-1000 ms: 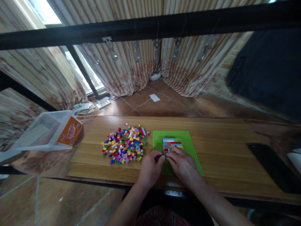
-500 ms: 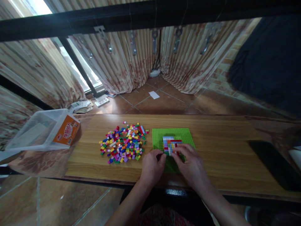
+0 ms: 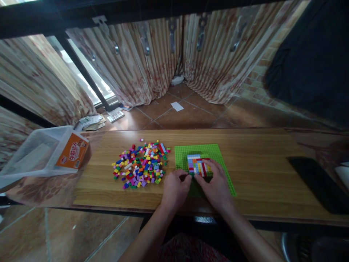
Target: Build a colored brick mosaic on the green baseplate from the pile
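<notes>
A flat build of toy bricks (image 3: pixel 194 161) in white, lilac, orange, red, yellow and blue sits over the green baseplate (image 3: pixel 209 148). My left hand (image 3: pixel 174 187) is at the build's near left corner, thumb and forefinger pinched together. A bit of dark green shows by those fingertips, but what they hold is too small to make out. Over the build's right side lies my right hand (image 3: pixel 217 185), its thumb at the near edge and its fingers across the far right part, gripping it. That hand hides the right end of the build.
A heap of loose bricks (image 3: pixel 145 163) in many colours spreads left of the baseplate on the wooden table (image 3: pixel 259 163). A clear plastic bin (image 3: pixel 40 145) with an orange label stands at the far left. Toward the right end lies a dark flat object (image 3: pixel 316 182).
My right hand has shifted left and its thumb now sits close to my left fingertips. More of the baseplate's right side shows. The whole view has tilted slightly.
</notes>
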Demonstrator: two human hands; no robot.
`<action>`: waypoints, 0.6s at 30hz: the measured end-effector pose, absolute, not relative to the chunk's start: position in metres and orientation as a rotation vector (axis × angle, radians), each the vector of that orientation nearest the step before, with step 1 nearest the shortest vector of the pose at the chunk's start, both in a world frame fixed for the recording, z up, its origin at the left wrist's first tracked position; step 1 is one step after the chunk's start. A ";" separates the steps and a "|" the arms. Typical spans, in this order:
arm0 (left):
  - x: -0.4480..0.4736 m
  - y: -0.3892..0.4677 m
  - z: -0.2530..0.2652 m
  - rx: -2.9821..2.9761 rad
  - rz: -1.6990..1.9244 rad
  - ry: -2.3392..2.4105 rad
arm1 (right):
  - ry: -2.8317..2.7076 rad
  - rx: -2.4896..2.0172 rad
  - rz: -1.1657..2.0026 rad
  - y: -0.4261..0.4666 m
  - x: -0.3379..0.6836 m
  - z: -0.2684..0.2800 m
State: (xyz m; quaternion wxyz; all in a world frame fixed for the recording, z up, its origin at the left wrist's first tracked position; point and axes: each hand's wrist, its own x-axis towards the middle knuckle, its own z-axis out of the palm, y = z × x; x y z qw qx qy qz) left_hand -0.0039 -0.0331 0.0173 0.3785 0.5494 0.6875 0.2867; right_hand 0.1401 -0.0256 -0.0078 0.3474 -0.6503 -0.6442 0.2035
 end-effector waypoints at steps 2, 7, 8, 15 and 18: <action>-0.003 -0.032 0.017 1.388 0.721 1.761 | -1.643 -1.673 0.535 -0.025 0.139 -0.008; -0.002 -0.027 0.017 1.377 0.699 1.776 | -1.626 -1.686 0.537 -0.025 0.136 -0.008; -0.003 -0.027 0.017 1.381 0.697 1.776 | -1.630 -1.692 0.535 -0.026 0.136 -0.007; -0.010 -0.039 0.013 1.434 0.795 1.675 | -1.733 -1.616 0.515 -0.040 0.144 -0.013; -0.014 -0.051 0.011 1.472 0.831 1.630 | -1.723 -1.573 0.588 -0.046 0.154 -0.011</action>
